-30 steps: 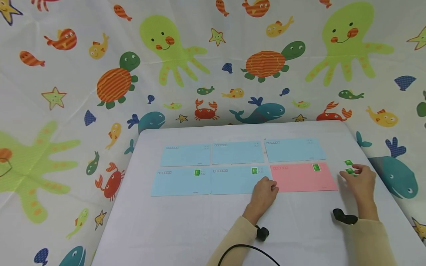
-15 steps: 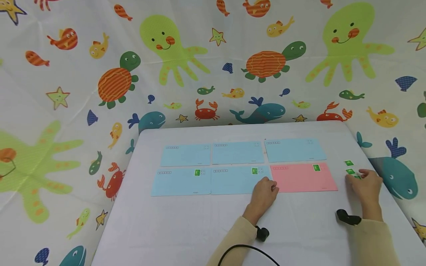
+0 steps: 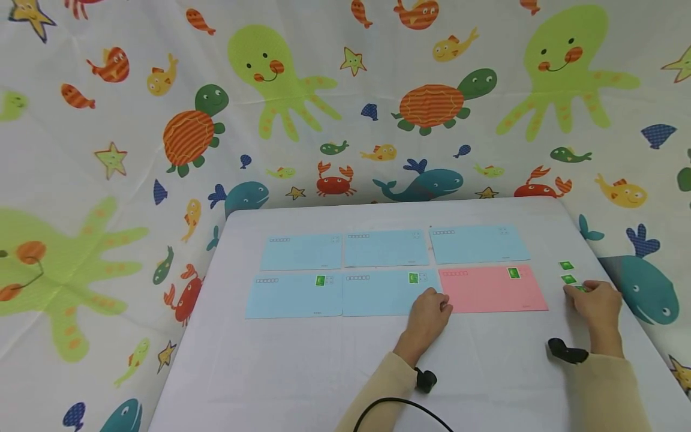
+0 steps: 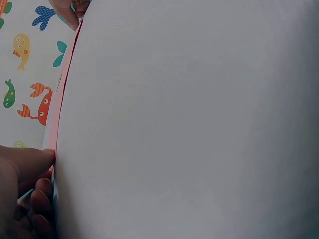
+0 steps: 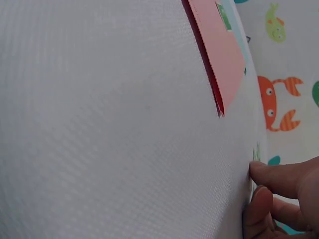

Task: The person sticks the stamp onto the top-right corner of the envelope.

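Note:
In the head view, my right hand (image 3: 598, 306) is at the right side of the table, its thumb and fingertips closing at a green stamp (image 3: 580, 288) that they partly cover. Just beyond it lie a second green stamp (image 3: 568, 279) and a third green stamp (image 3: 566, 265). My left hand (image 3: 427, 318) rests with loosely curled fingers where a blue envelope (image 3: 378, 300) meets the pink envelope (image 3: 486, 297). The left wrist view has the left thumb (image 4: 37, 160) touching the pink envelope's edge. Both front blue envelopes and the pink one bear a green stamp near their upper right.
Behind the front row lie three more blue envelopes, among them the back right envelope (image 3: 477, 245). White cloth covers the table (image 3: 270, 372). A black cable (image 3: 399, 399) crosses the left sleeve. A curtain (image 3: 302, 156) printed with sea animals hangs behind.
My right hand has shifted right and slightly towards me, from the second stamp to the nearest one, and has stayed there. The left hand has kept its place.

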A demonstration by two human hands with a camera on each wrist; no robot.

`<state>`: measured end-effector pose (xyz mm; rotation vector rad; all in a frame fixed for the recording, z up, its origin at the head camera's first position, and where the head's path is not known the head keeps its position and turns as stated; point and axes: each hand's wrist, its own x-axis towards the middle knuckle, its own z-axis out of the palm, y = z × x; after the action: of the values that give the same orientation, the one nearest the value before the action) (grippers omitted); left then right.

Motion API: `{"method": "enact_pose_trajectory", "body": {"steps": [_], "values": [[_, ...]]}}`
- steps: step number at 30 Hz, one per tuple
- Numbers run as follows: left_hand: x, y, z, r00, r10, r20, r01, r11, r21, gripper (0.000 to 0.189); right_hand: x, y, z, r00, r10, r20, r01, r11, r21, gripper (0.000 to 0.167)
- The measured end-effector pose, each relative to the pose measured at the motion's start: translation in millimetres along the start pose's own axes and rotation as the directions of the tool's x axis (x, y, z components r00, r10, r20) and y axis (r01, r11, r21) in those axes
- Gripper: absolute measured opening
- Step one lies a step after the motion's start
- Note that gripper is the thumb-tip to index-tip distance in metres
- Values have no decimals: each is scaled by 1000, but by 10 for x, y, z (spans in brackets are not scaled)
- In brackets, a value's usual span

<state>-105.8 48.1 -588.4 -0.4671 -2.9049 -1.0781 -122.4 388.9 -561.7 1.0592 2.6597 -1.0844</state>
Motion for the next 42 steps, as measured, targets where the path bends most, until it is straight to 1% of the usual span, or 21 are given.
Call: {"method": "enact_pose_trajectory", "body": {"steps": [7, 13, 22, 30, 33, 38, 42], "values": [[2, 7, 4, 1000, -4, 0, 4, 1000, 3, 15, 31, 9, 0, 1000, -13, 16, 13, 999, -38, 59], [-9, 10, 14, 1000, -13, 5, 13, 1000, -1, 17, 28, 21, -4, 999, -22, 42, 24, 998, -55, 55], [-9, 15, 33, 1000, -14, 6, 14, 1000, -4, 17, 31, 40, -14, 998, -33, 61, 36, 998, -53, 50], [-5, 14, 45, 1000, -12, 6, 13, 1000, -7, 17, 38, 47, -23, 998, -33, 62, 36, 998, -49, 51], [-8, 17, 37, 1000, -9, 4, 9, 1000, -11, 16, 45, 50, -9, 998, -22, 54, 24, 999, -39, 55], [-2, 5, 37, 1000, 6, -9, -6, 1000, 12, 16, 51, 59, 19, 1000, -1, 31, 2, 1000, -20, 63], [11, -5, 29, 1000, 8, 6, -8, 1000, 17, 18, 64, 60, 21, 999, -14, 29, 15, 999, -31, 60]]}}
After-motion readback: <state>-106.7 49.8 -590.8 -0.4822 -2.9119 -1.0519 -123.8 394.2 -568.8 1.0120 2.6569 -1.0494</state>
